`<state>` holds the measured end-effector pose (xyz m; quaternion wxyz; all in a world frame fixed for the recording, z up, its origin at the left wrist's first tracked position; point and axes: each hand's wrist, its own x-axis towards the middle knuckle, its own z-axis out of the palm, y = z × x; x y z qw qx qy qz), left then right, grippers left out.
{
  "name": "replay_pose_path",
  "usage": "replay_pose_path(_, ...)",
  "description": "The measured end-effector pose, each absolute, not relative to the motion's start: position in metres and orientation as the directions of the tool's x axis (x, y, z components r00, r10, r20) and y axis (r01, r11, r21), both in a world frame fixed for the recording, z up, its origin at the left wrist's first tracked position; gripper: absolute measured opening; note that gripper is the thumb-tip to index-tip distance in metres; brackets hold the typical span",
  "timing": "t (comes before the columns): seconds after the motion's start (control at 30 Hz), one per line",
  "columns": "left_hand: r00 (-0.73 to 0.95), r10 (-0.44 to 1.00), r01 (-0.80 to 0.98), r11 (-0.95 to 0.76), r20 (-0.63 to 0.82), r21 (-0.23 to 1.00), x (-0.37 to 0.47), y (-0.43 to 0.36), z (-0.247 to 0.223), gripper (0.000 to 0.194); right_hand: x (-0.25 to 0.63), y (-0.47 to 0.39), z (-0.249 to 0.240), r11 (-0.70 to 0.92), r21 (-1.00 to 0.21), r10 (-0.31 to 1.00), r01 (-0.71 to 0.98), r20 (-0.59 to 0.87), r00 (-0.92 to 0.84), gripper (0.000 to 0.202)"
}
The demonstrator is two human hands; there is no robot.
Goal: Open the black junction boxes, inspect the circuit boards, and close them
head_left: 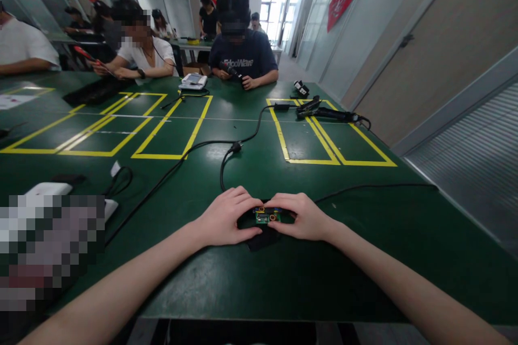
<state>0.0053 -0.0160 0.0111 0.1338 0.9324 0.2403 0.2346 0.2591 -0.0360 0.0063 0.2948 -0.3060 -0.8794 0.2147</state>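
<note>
Near the front of the green table, a small green circuit board (262, 219) with copper-coloured coils sits between my two hands. My left hand (227, 216) curls its fingers and thumb around the board's left side. From the other side my right hand (302, 216) grips it, thumb and fingers at the right edge. The fingertips of both hands nearly meet above the coils. A dark flat piece (263, 239) lies just under the board; its shape is partly hidden. Behind my left hand a black power cable with a plug (236, 147) rests on the table.
Yellow tape rectangles (198, 124) mark the green table (226, 291). A long black cord (162, 178) crosses it. Black tools with a cord (324, 112) lie at the far right, and a white device (193, 81) stands at the back. A person (243, 54) sits opposite, handling a black object.
</note>
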Motion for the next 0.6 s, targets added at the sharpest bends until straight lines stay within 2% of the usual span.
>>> replay_pose_path(0.13,0.757,0.539,0.410,-0.832,0.369,0.374,0.0045,-0.0151,0.0092,0.040,0.2580,-0.0371,0.0084,0.747,-0.549,0.637,0.374,0.432,-0.639,0.022)
replay_pose_path(0.23,0.751,0.553,0.418,-0.821,0.360,0.389,0.0042,-0.0142,0.0069,0.043,0.2557,-0.0388,0.0081,0.757,-0.506,0.639,0.414,0.439,-0.632,0.022)
replay_pose_path(0.37,0.764,0.542,0.400,-0.824,0.350,0.402,0.0037,-0.0126,0.0059,0.054,0.2550,-0.0382,0.0060,0.735,-0.467,0.671,0.491,0.398,-0.625,0.023)
replay_pose_path(0.6,0.756,0.527,0.353,-0.828,0.388,0.436,0.0021,-0.0060,0.0012,0.065,0.2533,-0.0365,0.0043,0.698,-0.490,0.707,0.523,0.353,-0.612,0.019)
